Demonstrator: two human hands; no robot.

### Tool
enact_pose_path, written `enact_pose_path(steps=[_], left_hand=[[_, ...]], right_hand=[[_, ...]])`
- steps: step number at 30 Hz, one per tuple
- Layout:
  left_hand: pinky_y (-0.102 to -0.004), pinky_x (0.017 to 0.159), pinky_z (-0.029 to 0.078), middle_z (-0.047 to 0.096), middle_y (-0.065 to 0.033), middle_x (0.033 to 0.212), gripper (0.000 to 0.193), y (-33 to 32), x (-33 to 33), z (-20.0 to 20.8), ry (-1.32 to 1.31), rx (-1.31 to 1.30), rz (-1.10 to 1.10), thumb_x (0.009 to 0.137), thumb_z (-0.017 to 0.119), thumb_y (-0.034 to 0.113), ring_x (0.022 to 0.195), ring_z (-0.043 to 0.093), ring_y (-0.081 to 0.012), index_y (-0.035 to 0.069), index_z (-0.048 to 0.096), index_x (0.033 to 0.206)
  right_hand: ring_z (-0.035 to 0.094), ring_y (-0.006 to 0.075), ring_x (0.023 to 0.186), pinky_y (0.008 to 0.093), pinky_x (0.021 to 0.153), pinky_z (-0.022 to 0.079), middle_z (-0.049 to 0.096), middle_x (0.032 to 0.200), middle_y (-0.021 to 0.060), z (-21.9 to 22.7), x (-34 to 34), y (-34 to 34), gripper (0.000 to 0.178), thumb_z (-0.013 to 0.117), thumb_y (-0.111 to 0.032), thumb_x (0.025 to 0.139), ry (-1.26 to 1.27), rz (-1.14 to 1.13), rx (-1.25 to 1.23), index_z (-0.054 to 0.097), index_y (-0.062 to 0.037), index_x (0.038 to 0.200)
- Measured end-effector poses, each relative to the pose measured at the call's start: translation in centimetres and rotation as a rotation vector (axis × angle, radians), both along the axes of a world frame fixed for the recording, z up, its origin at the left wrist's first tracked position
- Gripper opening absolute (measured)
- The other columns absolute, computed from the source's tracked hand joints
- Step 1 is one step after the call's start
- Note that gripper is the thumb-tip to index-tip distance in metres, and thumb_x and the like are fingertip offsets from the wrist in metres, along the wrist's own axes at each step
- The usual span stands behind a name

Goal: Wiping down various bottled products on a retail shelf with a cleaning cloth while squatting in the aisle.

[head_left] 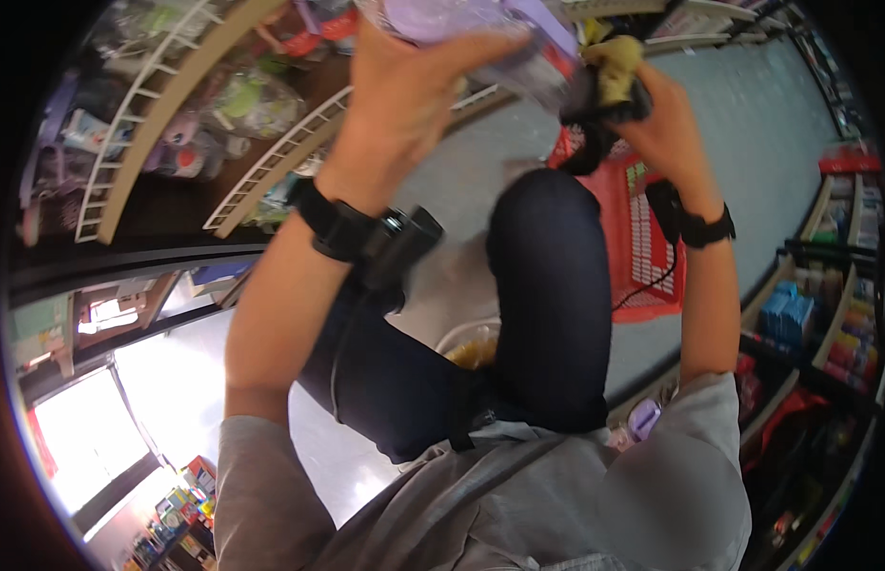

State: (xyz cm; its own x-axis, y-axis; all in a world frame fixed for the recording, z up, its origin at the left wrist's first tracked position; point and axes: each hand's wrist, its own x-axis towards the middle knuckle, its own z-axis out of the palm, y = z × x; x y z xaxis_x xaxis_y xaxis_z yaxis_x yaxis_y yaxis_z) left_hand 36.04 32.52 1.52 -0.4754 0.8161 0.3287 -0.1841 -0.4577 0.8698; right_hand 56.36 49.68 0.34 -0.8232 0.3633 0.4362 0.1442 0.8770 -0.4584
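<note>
My left hand (399, 100) is closed round a pale purple plastic bottle-like item (431, 17) in clear wrapping at the top of the view, partly cut off by the edge. Its lower part is see-through and points toward my right hand. Close beside it, my right hand (663, 119) grips a crumpled yellowish cloth (616, 68). Something black lies under the cloth at my fingers, too blurred to name. I cannot tell whether the cloth touches the purple item. Both wrists wear black straps with small devices.
A shelf (147, 143) with white wire fronts holds several wrapped goods at left. My bent knee (547, 219) rises in the middle. Beyond it a red plastic basket (642, 300) stands on the grey floor. A tub (471, 333) with yellowish contents sits between my legs. More stocked shelves (799, 252) line the right.
</note>
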Motion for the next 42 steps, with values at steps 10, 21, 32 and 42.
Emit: enact_pose_path(steps=[10, 21, 32, 42], left_hand=[[-0.0326, 0.088, 0.049, 0.062, -0.014, 0.11, 0.042, 4.8, 5.9, -1.5, 0.488, 0.046, -0.001, 0.086, 0.068, 0.012, 0.099, 0.061, -0.0199, -0.004, 0.049, 0.12], [-0.0397, 0.104, 0.038, 0.046, -0.0349, 0.132, 0.077, 2.9, 3.1, -1.4, 1.305, -0.464, -0.395, 0.089, 0.062, 0.038, 0.123, 0.049, -0.0393, -0.012, 0.03, 0.137], [-0.038, 0.098, 0.043, 0.053, -0.0239, 0.127, 0.056, 0.1, 2.0, 5.3, 1.182, -0.746, -0.608, 0.092, 0.061, 0.034, 0.116, 0.054, -0.0339, -0.003, 0.046, 0.132], [-0.0341, 0.104, 0.038, 0.052, -0.0122, 0.136, 0.042, -1.5, -1.6, 0.0, 0.923, -0.911, -0.445, 0.094, 0.053, 0.014, 0.125, 0.051, -0.0224, 0.0, 0.049, 0.134]], right_hand=[[0.061, 0.0221, 0.094, 0.0349, 0.082, 0.049, 0.052, 0.129, 0.0153, 1.9, 3.4, -4.3, 0.099, 0.089, -0.032, 0.06, -0.062, 0.005, -0.467, 0.038, -0.0107, 0.143], [0.067, 0.0207, 0.09, 0.0328, 0.08, 0.051, 0.069, 0.099, 0.0114, -4.2, 5.1, -1.2, 0.051, 0.08, -0.016, 0.068, 0.015, -0.309, -0.427, 0.061, 0.0002, 0.112], [0.065, 0.0323, 0.102, 0.0388, 0.086, 0.052, 0.067, 0.11, 0.0185, -36.5, 7.9, 9.7, 0.073, 0.084, -0.031, 0.06, 0.045, -0.552, -0.66, 0.058, -0.01, 0.125], [0.059, 0.0143, 0.052, 0.0292, 0.042, 0.045, 0.062, 0.067, 0.0083, -34.8, 4.6, 9.5, 0.028, 0.077, -0.012, 0.078, -0.041, -0.475, -1.025, 0.061, -0.002, 0.098]])
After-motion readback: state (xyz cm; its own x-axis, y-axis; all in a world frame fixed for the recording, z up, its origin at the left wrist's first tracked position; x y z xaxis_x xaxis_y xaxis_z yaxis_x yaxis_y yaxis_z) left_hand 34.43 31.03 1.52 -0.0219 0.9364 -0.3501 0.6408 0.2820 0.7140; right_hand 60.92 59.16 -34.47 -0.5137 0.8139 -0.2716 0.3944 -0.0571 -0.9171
